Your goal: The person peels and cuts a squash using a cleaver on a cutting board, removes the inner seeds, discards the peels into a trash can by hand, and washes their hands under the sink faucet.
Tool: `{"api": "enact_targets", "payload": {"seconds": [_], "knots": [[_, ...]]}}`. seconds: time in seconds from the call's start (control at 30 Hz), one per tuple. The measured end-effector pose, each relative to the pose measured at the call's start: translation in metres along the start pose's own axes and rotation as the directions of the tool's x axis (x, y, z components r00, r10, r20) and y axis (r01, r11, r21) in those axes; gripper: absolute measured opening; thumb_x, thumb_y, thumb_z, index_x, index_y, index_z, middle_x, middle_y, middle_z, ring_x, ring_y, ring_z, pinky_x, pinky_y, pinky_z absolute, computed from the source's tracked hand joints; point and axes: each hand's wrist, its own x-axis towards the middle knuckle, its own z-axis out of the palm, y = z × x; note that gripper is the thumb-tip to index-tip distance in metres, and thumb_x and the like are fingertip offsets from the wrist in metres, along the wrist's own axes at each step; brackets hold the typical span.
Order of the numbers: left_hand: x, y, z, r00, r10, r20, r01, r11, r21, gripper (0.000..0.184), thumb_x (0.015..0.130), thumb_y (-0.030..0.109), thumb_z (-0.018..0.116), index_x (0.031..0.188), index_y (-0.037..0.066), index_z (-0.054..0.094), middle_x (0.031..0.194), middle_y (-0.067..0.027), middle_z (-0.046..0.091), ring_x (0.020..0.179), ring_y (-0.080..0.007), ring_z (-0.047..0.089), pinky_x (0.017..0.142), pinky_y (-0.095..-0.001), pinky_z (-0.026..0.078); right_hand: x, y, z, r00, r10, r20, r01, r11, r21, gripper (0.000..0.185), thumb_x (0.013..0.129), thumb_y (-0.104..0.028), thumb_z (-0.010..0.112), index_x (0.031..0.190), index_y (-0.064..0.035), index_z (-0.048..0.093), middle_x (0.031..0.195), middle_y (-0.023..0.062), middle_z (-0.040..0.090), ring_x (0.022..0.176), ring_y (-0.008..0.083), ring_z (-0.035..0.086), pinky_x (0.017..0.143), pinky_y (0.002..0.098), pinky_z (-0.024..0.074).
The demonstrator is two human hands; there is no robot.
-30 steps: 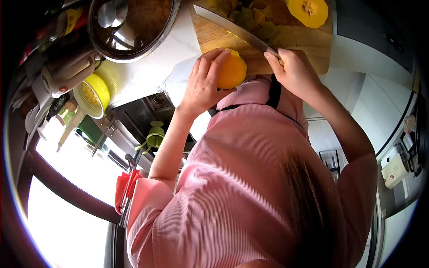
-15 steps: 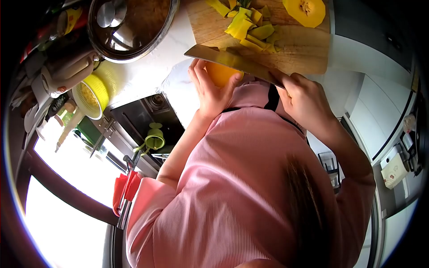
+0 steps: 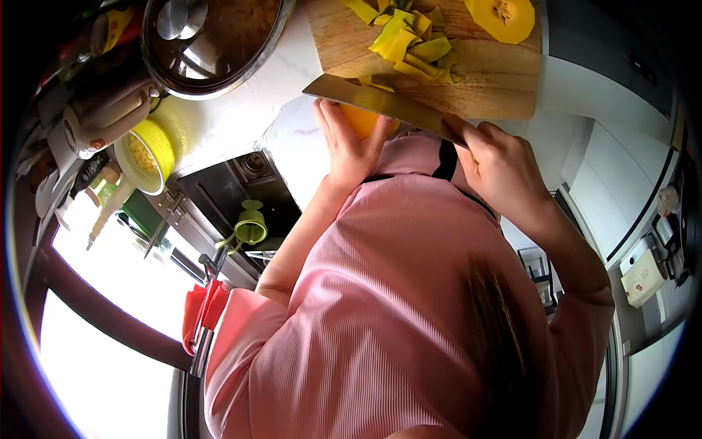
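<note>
- A yellow-orange piece of what looks like pumpkin (image 3: 357,121) is in the left hand, at the near edge of the board. The blade hides part of it, and whether it rests on the board cannot be told.
- The left hand (image 3: 352,150) curves around the piece, fingers on one side and thumb on the other, parted by its width.
- The knife (image 3: 406,111) slants across the top of the piece, its broad blade showing; where the edge meets the flesh is hidden.
- The right hand (image 3: 501,161) is closed around the handle of the knife.
- Just past the blade, a bit of yellow (image 3: 376,83) shows; whether it is cut free is unclear.
- On the cutting board (image 3: 504,84), a heap of yellow and greenish strips (image 3: 409,47) looks like pared rind, so a good share of the paring seems done.
- At the far corner lies another cut piece (image 3: 501,14), seeds in its middle; its faceted outline suggests it is pared too. The held piece seems unfinished, though how much rind remains is hidden.
- Left of the board, on the counter (image 3: 227,121), stand a glass-lidded pot (image 3: 227,40) and a yellow colander (image 3: 167,143) with pale contents.
</note>
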Motion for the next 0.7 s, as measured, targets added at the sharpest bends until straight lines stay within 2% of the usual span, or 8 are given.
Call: {"api": "enact_targets", "payload": {"seconds": [0.13,0.23,0.37,0.47,0.57,0.7], "knots": [[0.0,-0.001,0.0,1.0,0.002,-0.001,-0.002,1.0,0.003,0.07,0.078,0.017,0.078,0.127,-0.008,0.034,0.113,-0.0247,0.041,0.1,-0.0409,0.042,0.09,-0.0473,0.037,0.0,-0.001,-0.001,1.0,0.004,0.003,-0.004,1.0,-0.008,0.034,0.087,-0.009,0.061,0.121,-0.0085,0.064,0.073,0.0133,0.06,0.062,0.0326,0.062,0.057,0.0398,0.0516],[-0.001,0.0,0.0,0.999,-0.047,-0.008,0.047,0.999,-0.024,0.071,0.079,0.015,0.078,0.132,-0.003,0.036,0.12,-0.0216,0.043,0.107,-0.039,0.044,0.095,-0.0458,0.037,0.002,-0.001,-0.003,0.999,0.009,0.035,-0.008,1.0,-0.029,0.031,0.086,-0.008,0.06,0.116,-0.0046,0.063,0.076,0.0145,0.063,0.064,0.0315,0.064,0.057,0.0397,0.0534],[-0.001,-0.002,0.001,0.998,-0.055,-0.006,0.055,0.998,-0.016,0.069,0.079,0.018,0.078,0.129,-0.005,0.036,0.118,-0.0225,0.042,0.106,-0.039,0.044,0.094,-0.0449,0.038,0.003,-0.002,-0.004,0.999,0.011,0.031,-0.011,1.0,-0.004,0.024,0.085,-0.007,0.059,0.108,-0.0016,0.063,0.078,0.0159,0.064,0.064,0.0326,0.065,0.057,0.041,0.0538],[-0.002,-0.006,0.003,0.998,-0.062,0.002,0.062,0.998,0.001,0.069,0.079,0.021,0.078,0.125,-0.007,0.036,0.116,-0.0242,0.041,0.104,-0.0382,0.043,0.092,-0.0439,0.039,-0.002,0.004,0.001,0.998,0.057,0.031,-0.058,0.997,0.054,0.023,0.088,-0.009,0.06,0.109,-0.0025,0.066,0.074,0.0178,0.062,0.064,0.0367,0.062,0.058,0.0431,0.0506],[0.0,-0.003,0.002,0.998,-0.067,-0.008,0.067,0.997,-0.023,0.067,0.08,0.02,0.078,0.125,-0.007,0.036,0.117,-0.0238,0.042,0.105,-0.0378,0.044,0.094,-0.0434,0.039,0.01,0.0,0.001,0.988,0.094,0.121,-0.105,0.991,0.085,0.013,0.089,-0.01,0.06,0.092,0.0021,0.064,0.075,0.0215,0.062,0.067,0.0413,0.061,0.059,0.0464,0.0493],[-0.001,-0.005,0.006,0.998,-0.052,-0.026,0.051,0.998,-0.037,0.064,0.08,0.018,0.077,0.124,-0.006,0.037,0.118,-0.0236,0.042,0.106,-0.0377,0.044,0.095,-0.0431,0.038,0.018,-0.004,0.001,0.984,0.127,0.122,-0.142,0.981,0.129,0.019,0.09,-0.011,0.059,0.079,0.004,0.058,0.074,0.0237,0.061,0.068,0.0443,0.059,0.06,0.0483,0.0481]]}}
